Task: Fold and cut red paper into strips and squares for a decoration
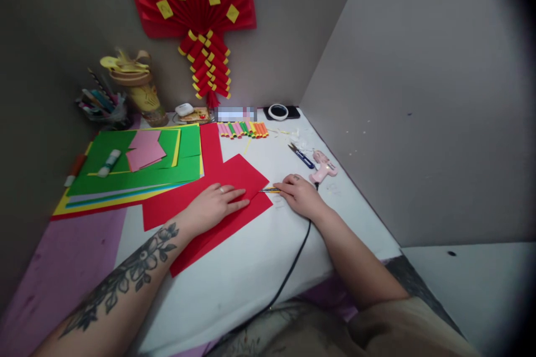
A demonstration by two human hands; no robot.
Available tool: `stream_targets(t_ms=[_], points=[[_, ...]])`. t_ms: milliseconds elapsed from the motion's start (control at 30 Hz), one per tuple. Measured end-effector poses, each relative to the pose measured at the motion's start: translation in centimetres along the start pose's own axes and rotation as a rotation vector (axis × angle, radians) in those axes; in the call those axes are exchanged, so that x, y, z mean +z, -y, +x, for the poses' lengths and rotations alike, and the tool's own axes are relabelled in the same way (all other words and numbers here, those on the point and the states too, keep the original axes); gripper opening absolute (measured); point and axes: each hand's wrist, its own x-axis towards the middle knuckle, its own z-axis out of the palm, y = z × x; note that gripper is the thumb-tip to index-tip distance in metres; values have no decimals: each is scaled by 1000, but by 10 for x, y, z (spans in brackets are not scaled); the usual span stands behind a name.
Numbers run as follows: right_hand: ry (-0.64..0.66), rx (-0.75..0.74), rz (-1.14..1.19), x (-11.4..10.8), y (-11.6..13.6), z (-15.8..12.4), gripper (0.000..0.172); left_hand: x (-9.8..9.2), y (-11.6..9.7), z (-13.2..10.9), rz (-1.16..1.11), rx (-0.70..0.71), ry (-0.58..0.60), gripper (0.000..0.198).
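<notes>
Red paper (238,170) lies folded on the white tabletop in front of me. My left hand (213,206) rests flat on it, fingers stretched out toward the right edge. In my right hand (299,195) is a slim yellow craft knife (271,190), pinched between the fingers. The knife's tip meets the paper at its right side, at the fold between the upper and lower layers. How far the blade reaches between the layers I cannot make out.
A pink glue gun (324,167) with a dark cord (298,256) and blue thread snips (301,156) lie to the right. Small rolled paper tubes (243,130) line the back. Stacked coloured sheets (184,170) and a glue stick (109,163) are at left, below a cup (144,95).
</notes>
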Motion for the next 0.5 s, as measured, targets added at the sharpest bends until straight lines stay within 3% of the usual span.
stream_targets(t_ms=[133, 500], points=[[0, -17, -41, -1, 2, 1, 27, -2, -5, 2, -20, -17, 98, 47], [-19, -94, -121, 1, -1, 0, 28, 9, 1, -5, -265, -78, 34, 45]])
